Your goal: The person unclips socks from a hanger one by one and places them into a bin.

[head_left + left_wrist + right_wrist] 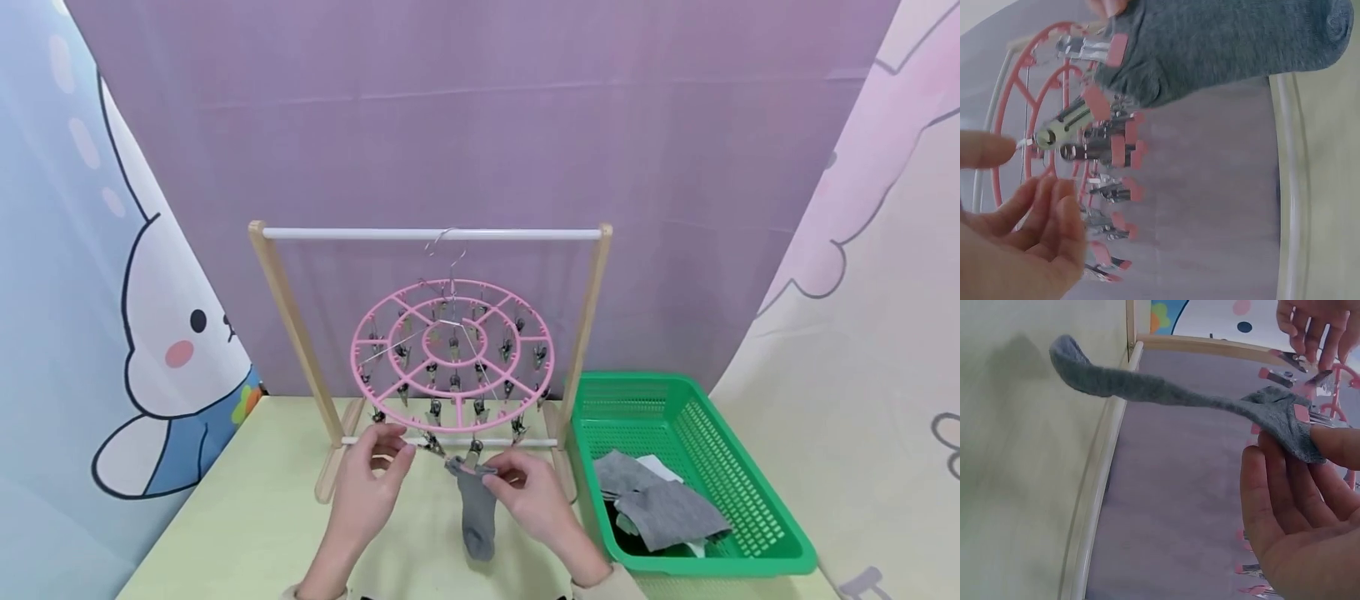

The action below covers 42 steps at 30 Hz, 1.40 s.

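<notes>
A grey sock (477,521) hangs below the front of a pink round clip hanger (459,426). One metal clip (1088,48) with pink tips bites the sock's cuff. My right hand (534,493) pinches the cuff's right side between thumb and fingers; the right wrist view shows the sock (1141,386) stretching away from that grip. To the left, my left hand (369,479) has thumb and fingers parted, right beside another clip (1072,122). In the left wrist view this clip tilts close to the thumb, its pink tips near the cuff.
A wooden stand (292,325) with a white top bar (360,234) carries the hanger by its hook. Many more clips dangle from the rings. At right, a green basket (757,467) holds grey and white fabric pieces (663,508). A purple curtain (450,150) hangs behind the pale table.
</notes>
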Tool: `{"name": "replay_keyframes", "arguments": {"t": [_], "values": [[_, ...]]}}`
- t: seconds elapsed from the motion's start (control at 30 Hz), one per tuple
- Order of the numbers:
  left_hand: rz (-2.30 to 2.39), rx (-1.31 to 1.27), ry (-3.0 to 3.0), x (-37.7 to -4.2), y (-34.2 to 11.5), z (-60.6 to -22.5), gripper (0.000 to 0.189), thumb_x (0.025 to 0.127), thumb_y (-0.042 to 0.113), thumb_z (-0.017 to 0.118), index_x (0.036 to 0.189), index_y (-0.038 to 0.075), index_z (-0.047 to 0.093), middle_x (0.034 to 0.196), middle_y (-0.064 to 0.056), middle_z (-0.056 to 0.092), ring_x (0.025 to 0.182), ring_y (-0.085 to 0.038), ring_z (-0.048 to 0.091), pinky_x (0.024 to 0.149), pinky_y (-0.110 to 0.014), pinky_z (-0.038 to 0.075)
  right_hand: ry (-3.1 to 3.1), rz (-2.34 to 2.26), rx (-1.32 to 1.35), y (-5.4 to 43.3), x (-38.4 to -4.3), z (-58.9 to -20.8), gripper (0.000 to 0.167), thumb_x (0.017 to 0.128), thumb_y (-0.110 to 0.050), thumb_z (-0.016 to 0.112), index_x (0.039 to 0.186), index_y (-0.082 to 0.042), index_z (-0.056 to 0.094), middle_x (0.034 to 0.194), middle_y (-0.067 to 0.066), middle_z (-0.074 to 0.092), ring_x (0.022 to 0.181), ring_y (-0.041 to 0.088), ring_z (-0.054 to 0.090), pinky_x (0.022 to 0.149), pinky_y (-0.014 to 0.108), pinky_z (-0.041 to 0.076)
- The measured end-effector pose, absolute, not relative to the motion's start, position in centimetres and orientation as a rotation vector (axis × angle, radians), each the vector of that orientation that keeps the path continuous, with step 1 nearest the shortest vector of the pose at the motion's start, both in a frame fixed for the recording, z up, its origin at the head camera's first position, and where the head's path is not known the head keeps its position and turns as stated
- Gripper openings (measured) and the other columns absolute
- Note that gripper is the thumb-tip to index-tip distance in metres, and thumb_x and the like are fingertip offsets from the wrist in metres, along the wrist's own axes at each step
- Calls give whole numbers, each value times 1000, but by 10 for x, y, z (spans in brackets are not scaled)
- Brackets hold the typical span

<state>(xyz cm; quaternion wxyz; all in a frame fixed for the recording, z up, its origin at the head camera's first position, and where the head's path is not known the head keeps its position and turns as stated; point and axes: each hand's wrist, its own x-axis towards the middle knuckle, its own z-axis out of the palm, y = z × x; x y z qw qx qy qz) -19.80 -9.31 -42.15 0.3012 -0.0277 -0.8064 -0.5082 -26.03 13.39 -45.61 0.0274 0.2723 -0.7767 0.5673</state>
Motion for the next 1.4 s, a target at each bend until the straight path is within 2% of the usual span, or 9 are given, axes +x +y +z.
{"name": "replay_keyframes", "arguments": {"t": [0.17, 0.3, 0.43, 0.63, 0.8, 0.97, 1.1, 1.4], "values": [[-1239, -201, -2013, -192, -81, -423, 17, 91, -4, 70, 105, 4, 67, 86, 6, 64, 78, -8, 58, 69, -19, 51, -2389, 1812, 856, 133, -256, -454, 12, 92, -10, 75, 102, -3, 74, 92, 4, 71, 79, 13, 65, 70, 24, 56], [-1230, -304, -2029, -188, -74, -421, 21, 90, -6, 70, 105, 7, 67, 88, 4, 66, 78, -8, 61, 70, -20, 53, -2405, 1807, 866, 132, -253, -451, 10, 92, -10, 74, 101, -4, 74, 90, 3, 71, 79, 11, 65, 70, 24, 56], [-1267, -354, -2134, -189, -68, -422, 19, 93, 0, 70, 110, 9, 67, 97, 3, 68, 87, -9, 64, 78, -26, 56, -2431, 1775, 896, 132, -250, -448, 10, 93, -10, 73, 101, -5, 74, 90, 1, 71, 79, 10, 65, 71, 24, 57], [-1338, -293, -2284, -194, -60, -421, 30, 95, 13, 72, 124, 10, 66, 112, 5, 68, 105, -17, 65, 93, -36, 55, -2451, 1772, 958, 132, -244, -442, 10, 95, -12, 72, 102, -7, 75, 92, 1, 72, 79, 11, 66, 71, 25, 56], [-1476, -310, -2363, -199, -60, -418, 33, 99, 22, 68, 129, 9, 65, 116, -4, 68, 104, -20, 66, 94, -36, 54, -2451, 1789, 1004, 132, -241, -437, 10, 96, -16, 72, 102, -9, 75, 95, 1, 73, 80, 11, 67, 72, 25, 56], [-1642, -274, -2376, -203, -65, -416, 26, 98, 20, 70, 118, 3, 70, 104, -5, 70, 95, -18, 65, 88, -31, 54, -2449, 1806, 1033, 131, -239, -435, 10, 96, -17, 72, 102, -10, 75, 95, 0, 73, 80, 11, 66, 72, 25, 56], [-1680, -227, -2386, -203, -68, -415, 19, 95, 18, 72, 109, 5, 71, 97, -4, 69, 90, -18, 64, 85, -30, 53, -2443, 1806, 1036, 131, -239, -434, 8, 96, -16, 72, 102, -11, 75, 94, -1, 72, 80, 10, 66, 71, 26, 56], [-1758, -163, -2184, -204, -64, -417, 6, 93, 0, 70, 98, -1, 67, 91, -8, 65, 83, -18, 61, 77, -28, 54, -2430, 1790, 1035, 124, -239, -434, 8, 97, -14, 70, 102, -10, 75, 92, 0, 72, 79, 11, 65, 70, 24, 55]]}}
